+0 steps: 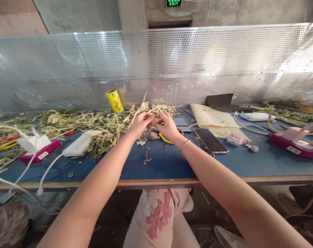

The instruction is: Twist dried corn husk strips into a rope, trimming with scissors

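Observation:
Both my hands meet above the blue table (172, 165), fingers pinched on a small bunch of pale dried leaf strips (144, 107). My left hand (140, 123) grips the strips from the left, with a long strip sticking up past it. My right hand (167, 124), a thin bracelet on its wrist, pinches the same bunch from the right. Below the hands lie small woven coils (153, 135) and yellow-handled scissors (167, 139). A heap of dried leaves and stems (94, 125) spreads to the left.
A yellow roll (114, 101) stands by the perforated metal screen (156, 65). A black phone (211, 140), a pink case (234, 138) and brown paper (213, 119) lie right. White chargers (77, 146) with cables and pink devices (292, 144) sit at both sides.

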Demonstrator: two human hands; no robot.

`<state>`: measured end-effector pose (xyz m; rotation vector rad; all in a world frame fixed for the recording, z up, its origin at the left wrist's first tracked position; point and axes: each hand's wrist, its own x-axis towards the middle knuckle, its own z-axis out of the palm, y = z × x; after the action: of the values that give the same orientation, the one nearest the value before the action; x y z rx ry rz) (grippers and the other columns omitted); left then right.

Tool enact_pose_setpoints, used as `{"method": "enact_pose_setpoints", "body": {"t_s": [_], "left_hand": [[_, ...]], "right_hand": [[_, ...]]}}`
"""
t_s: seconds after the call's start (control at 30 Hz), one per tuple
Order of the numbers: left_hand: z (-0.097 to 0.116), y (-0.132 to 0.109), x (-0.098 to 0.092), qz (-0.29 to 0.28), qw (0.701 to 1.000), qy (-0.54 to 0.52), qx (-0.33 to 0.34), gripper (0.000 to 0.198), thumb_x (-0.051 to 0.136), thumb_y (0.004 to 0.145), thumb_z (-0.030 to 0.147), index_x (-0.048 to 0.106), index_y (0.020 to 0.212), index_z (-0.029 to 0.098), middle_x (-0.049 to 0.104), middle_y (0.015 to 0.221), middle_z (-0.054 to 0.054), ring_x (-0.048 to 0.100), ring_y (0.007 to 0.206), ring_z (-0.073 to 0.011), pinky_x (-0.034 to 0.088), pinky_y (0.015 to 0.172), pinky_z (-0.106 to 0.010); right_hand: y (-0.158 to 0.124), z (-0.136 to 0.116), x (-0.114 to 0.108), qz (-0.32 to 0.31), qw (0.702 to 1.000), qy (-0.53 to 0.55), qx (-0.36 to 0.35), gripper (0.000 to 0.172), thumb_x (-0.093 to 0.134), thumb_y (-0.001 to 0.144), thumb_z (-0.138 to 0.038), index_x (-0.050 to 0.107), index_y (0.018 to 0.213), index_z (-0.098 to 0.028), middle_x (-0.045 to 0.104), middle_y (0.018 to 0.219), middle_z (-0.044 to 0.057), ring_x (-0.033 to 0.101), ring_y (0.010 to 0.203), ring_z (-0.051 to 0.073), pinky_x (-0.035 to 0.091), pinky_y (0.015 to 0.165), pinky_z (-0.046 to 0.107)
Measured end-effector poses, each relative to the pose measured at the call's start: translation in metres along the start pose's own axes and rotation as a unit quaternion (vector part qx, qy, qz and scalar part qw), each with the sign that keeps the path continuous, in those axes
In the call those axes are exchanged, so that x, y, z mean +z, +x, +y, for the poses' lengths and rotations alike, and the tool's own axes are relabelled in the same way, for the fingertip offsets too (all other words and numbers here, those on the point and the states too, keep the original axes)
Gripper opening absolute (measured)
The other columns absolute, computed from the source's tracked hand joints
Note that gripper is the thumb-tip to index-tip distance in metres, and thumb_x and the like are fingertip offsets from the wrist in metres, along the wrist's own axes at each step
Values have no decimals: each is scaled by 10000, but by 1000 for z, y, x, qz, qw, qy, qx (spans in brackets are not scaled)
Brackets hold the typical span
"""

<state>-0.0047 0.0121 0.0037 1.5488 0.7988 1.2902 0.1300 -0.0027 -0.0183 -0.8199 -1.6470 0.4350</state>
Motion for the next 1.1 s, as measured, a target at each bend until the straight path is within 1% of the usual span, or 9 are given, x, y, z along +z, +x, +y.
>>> {"method": "enact_pose_setpoints", "body": {"t_s": [0.07, 0.13, 0.23, 0.33, 0.47, 0.63, 0.83, 0.97, 1.1], "left_hand": [[1, -1, -2, -17, 1000, -11, -24, 266, 710, 621, 350, 550, 661, 142, 505, 575, 9, 450, 482, -65, 330, 463, -209], [2, -2, -5, -19, 998, -25, -50, 218, 714, 618, 292, 562, 643, 138, 519, 573, 3, 471, 500, -67, 343, 475, -205], [3, -2, -7, -26, 995, -38, -83, 168, 712, 612, 241, 585, 638, 134, 529, 566, 4, 477, 502, -63, 354, 484, -203], [4, -2, -8, -46, 993, -37, -100, 154, 713, 605, 232, 603, 633, 128, 522, 550, 10, 456, 481, -55, 340, 471, -201], [5, -3, -9, -78, 992, -41, -87, 189, 716, 597, 250, 571, 588, 129, 499, 522, 22, 439, 460, -48, 317, 455, -194], [7, -6, -11, -126, 988, -70, -63, 223, 682, 642, 287, 521, 579, 147, 475, 497, 37, 439, 455, -48, 302, 449, -186], [4, -5, -10, -146, 979, -129, -62, 148, 661, 639, 212, 536, 595, 147, 483, 523, 37, 453, 478, -45, 337, 483, -186], [5, -5, -8, -158, 976, -139, -61, 134, 642, 643, 204, 539, 580, 146, 472, 517, 31, 454, 485, -54, 343, 487, -194], [8, -6, -11, -170, 975, -136, -47, 152, 638, 645, 214, 528, 561, 150, 479, 523, 25, 462, 506, -66, 354, 506, -204]], "right_hand": [[2, 0, -3, 20, 1000, -6, -7, 173, 636, 660, -251, 546, 793, -189, 490, 903, 38, 508, 717, 112, 458, 644, 269], [3, 0, -5, 26, 1000, -2, 5, 161, 636, 657, -249, 529, 761, -186, 486, 867, 31, 504, 737, 123, 462, 652, 276], [5, 1, -6, 17, 1000, 5, 21, 186, 649, 642, -253, 536, 773, -185, 480, 837, 24, 502, 765, 137, 465, 670, 287], [4, 4, -5, -9, 1000, 8, 14, 199, 650, 643, -251, 568, 811, -183, 465, 864, 31, 503, 810, 153, 466, 711, 305], [2, 5, -4, -39, 998, 51, 12, 161, 622, 685, -287, 553, 791, -188, 444, 873, 23, 504, 786, 137, 472, 660, 278], [-1, -7, -5, -47, 988, 146, 23, 195, 643, 678, -319, 511, 745, -192, 425, 859, 5, 494, 648, 85, 451, 545, 234], [-5, -14, -2, -68, 958, 268, 73, 260, 664, 662, -347, 458, 733, -205, 484, 697, -40, 464, 531, 60, 411, 486, 204], [-5, -13, 0, -63, 949, 300, 80, 260, 666, 658, -339, 454, 729, -205, 488, 626, -61, 445, 474, 50, 388, 459, 198], [-4, -13, 0, -50, 947, 307, 85, 251, 658, 665, -325, 446, 719, -203, 492, 586, -69, 447, 457, 51, 376, 458, 198]]}}
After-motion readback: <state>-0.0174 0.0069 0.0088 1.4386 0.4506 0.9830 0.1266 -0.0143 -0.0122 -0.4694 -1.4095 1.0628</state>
